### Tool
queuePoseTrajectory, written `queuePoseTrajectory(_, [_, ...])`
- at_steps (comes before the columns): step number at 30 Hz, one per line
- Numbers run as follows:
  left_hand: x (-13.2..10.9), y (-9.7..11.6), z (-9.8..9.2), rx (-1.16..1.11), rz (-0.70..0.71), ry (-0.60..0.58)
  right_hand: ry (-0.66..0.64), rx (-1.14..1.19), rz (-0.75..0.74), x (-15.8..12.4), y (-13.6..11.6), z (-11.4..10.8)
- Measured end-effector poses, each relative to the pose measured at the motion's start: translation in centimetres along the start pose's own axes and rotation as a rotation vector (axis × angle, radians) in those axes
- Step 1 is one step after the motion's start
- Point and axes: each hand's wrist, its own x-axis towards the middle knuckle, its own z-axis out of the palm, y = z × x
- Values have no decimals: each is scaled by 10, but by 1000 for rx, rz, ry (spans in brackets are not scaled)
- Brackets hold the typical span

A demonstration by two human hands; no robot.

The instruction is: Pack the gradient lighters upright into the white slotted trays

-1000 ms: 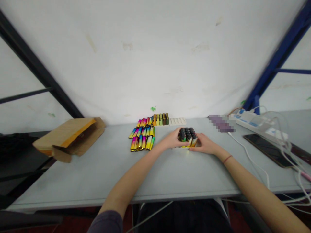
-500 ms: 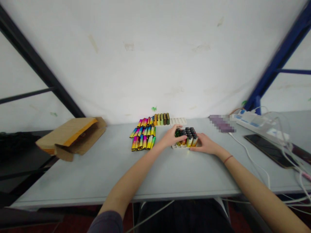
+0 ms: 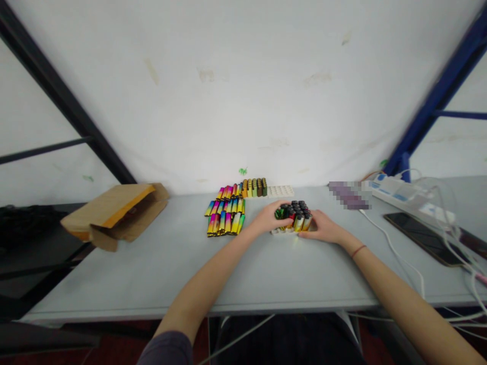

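Note:
Several lighters [image 3: 300, 219] with dark tops stand upright, packed together in a white tray [image 3: 280, 231]. My left hand [image 3: 269, 218] is closed round the lighters at the left side, thumb in front and fingers behind. Against the right end of the group, my right hand [image 3: 322, 227] grips the tray, its thumb along the front edge. The fingertips behind the lighters are partly hidden. To the left lie rows of shiny multicoloured lighters [image 3: 225, 223] on their sides.
Near the wall, more lighters [image 3: 254, 187] stand upright beside a white holed tray [image 3: 280, 191]. An opened cardboard box [image 3: 114, 210] rests at the left. On the right are a dark phone [image 3: 422, 237], a power strip [image 3: 403, 195], a blurred purple item [image 3: 349, 195] and loose white cables.
My left fingers have closed in on the lighters at the left of the tray. My right hand stays at its right end. The view has shifted slightly.

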Motion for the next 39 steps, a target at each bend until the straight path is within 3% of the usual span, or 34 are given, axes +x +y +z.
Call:
queuePoseTrajectory(7, [0,-19,15,-359,-197,178,-9,-9,16,0,0,-1])
queuePoseTrajectory(15, [2,-14,24,-551,-135,112,-32,9,2,1,-2,-2])
queuePoseTrajectory(23, [2,-10,24,-281,-161,13,-12,-11,7,1,2,-1])
queuePoseTrajectory(39, [1,-12,34,-104,-80,99,-3,-23,2,1,4,1])
